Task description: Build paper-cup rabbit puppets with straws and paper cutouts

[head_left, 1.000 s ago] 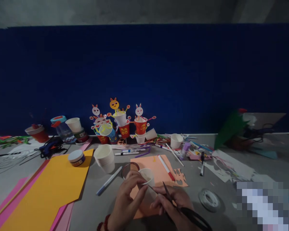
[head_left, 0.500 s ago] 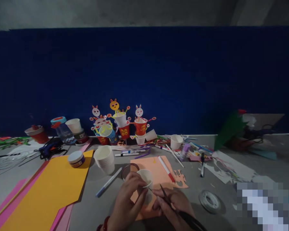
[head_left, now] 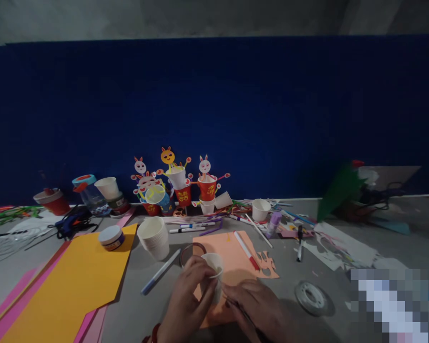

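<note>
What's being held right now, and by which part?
The left grip holds a white cup near its rim; the right grip has a dark tool, exact hold hidden.

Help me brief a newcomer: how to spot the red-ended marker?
On the grey table, find the peach sheet right of the white cup stack. A white marker slants near its right edge, red end nearest. Unlike the other markers, it rests on that sheet.

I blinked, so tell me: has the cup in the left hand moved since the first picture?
Yes, a little: the cup has shifted left, away from the red-capped pen.
</note>
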Available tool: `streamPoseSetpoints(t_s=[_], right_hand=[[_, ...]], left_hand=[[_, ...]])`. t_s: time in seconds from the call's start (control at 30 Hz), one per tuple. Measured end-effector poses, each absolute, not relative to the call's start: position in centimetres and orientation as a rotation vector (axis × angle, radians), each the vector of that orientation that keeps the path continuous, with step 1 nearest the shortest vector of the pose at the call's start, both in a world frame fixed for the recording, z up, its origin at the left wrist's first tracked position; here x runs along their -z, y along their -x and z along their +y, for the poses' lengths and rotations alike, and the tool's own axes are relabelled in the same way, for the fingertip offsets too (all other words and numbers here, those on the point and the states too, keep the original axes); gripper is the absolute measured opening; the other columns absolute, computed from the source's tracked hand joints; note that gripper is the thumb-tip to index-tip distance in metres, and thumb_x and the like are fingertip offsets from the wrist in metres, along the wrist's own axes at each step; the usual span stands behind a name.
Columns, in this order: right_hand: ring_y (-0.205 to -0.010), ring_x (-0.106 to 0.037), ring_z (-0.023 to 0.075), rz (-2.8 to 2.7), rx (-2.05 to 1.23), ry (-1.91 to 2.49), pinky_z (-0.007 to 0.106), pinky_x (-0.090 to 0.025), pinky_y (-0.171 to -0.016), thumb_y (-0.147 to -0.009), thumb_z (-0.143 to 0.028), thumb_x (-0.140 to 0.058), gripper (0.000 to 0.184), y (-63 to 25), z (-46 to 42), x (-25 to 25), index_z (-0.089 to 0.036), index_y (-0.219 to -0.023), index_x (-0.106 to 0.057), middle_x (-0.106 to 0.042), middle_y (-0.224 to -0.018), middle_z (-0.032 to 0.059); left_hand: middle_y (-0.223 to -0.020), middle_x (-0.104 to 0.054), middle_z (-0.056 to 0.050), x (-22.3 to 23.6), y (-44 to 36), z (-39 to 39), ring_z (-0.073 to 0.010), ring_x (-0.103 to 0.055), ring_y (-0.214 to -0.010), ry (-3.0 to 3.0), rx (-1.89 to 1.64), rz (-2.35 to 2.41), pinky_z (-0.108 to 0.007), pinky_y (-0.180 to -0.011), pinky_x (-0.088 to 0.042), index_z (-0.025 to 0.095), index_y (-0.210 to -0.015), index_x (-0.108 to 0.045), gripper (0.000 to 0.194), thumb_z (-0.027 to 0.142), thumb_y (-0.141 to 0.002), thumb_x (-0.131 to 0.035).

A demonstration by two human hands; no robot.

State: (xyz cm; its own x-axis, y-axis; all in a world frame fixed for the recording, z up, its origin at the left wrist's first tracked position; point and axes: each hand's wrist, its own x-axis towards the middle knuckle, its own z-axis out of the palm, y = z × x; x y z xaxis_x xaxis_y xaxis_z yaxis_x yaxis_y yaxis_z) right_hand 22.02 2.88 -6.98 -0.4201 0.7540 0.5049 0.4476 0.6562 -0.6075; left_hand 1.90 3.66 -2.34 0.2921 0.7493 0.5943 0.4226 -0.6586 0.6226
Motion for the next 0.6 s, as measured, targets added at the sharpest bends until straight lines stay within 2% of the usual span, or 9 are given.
streamPoseSetpoints(t_s=[0.13, 0.23, 0.3, 0.37, 0.43, 0.5, 0.6], right_hand=[[-0.065, -0.066, 0.0217, -2.23, -0.359, 0.976, 0.028, -0.039, -0.059, -0.087, -0.018, -0.053, 0.022, -22.1, 3.3, 6.4, -0.021, -0.092, -0.074, -0.075, -0.073, 0.004], [-0.063, -0.067, 0.0217, -2.222, -0.399, 1.052, 0.028, -0.041, -0.056, -0.088, -0.019, -0.052, 0.025, -22.1, 3.7, 6.6, -0.022, -0.091, -0.076, -0.076, -0.072, 0.0042], [-0.067, -0.071, 0.0236, -2.139, -0.54, 1.101, 0.029, -0.045, -0.059, -0.089, -0.024, -0.053, 0.025, -22.1, 4.1, 6.8, -0.025, -0.094, -0.077, -0.079, -0.074, 0.0041], [-0.072, -0.074, 0.0263, -2.031, -0.757, 1.137, 0.03, -0.05, -0.063, -0.089, -0.033, -0.056, 0.023, -22.0, 4.3, 7.0, -0.027, -0.093, -0.079, -0.08, -0.076, 0.0041], [-0.067, -0.075, 0.0255, -1.945, -0.921, 1.154, 0.03, -0.053, -0.061, -0.091, -0.043, -0.055, 0.028, -21.9, 4.2, 6.9, -0.027, -0.092, -0.078, -0.081, -0.074, 0.0043], [-0.063, -0.074, 0.0232, -1.829, -1.036, 1.114, 0.029, -0.055, -0.059, -0.095, -0.051, -0.049, 0.038, -21.8, 3.7, 6.5, -0.024, -0.102, -0.074, -0.08, -0.076, 0.0063], [-0.069, -0.075, 0.0225, -1.528, -1.311, 0.979, 0.031, -0.058, -0.065, -0.096, -0.057, -0.049, 0.046, -21.7, 2.9, 5.6, -0.018, -0.111, -0.067, -0.079, -0.081, 0.009]], left_hand=[[-0.093, -0.067, -0.005, 2.7, -1.8, 3.8, -0.0226, -0.062, -0.093, -2.222, -1.316, 1.105, -0.035, -0.081, -0.052, 0.024, -0.099, -0.062, 0.013, 0.013, -0.093, -0.059], [-0.091, -0.071, -0.003, 3.1, -1.8, 4.0, -0.0223, -0.066, -0.09, -2.277, -1.358, 1.133, -0.042, -0.091, -0.048, 0.025, -0.098, -0.064, 0.013, 0.014, -0.091, -0.064], [-0.088, -0.072, -0.001, 3.5, -1.7, 4.3, -0.0211, -0.067, -0.085, -2.308, -1.381, 1.149, -0.048, -0.1, -0.043, 0.025, -0.096, -0.066, 0.012, 0.014, -0.09, -0.066], [-0.085, -0.073, 0.0, 3.9, -1.7, 4.5, -0.0201, -0.068, -0.082, -2.317, -1.411, 1.145, -0.048, -0.102, -0.042, 0.025, -0.096, -0.068, 0.012, 0.015, -0.089, -0.069], [-0.084, -0.074, 0.0, 4.1, -1.7, 4.7, -0.0194, -0.068, -0.081, -2.3, -1.438, 1.13, -0.044, -0.096, -0.047, 0.027, -0.097, -0.071, 0.014, 0.015, -0.089, -0.07], [-0.084, -0.074, -0.001, 4.2, -1.8, 4.8, -0.0192, -0.068, -0.08, -2.279, -1.463, 1.092, -0.038, -0.085, -0.052, 0.027, -0.098, -0.072, 0.016, 0.015, -0.088, -0.071], [-0.082, -0.073, -0.002, 4.2, -1.9, 4.9, -0.0193, -0.067, -0.081, -2.24, -1.502, 1.03, -0.031, -0.074, -0.055, 0.026, -0.099, -0.073, 0.017, 0.013, -0.088, -0.07]])
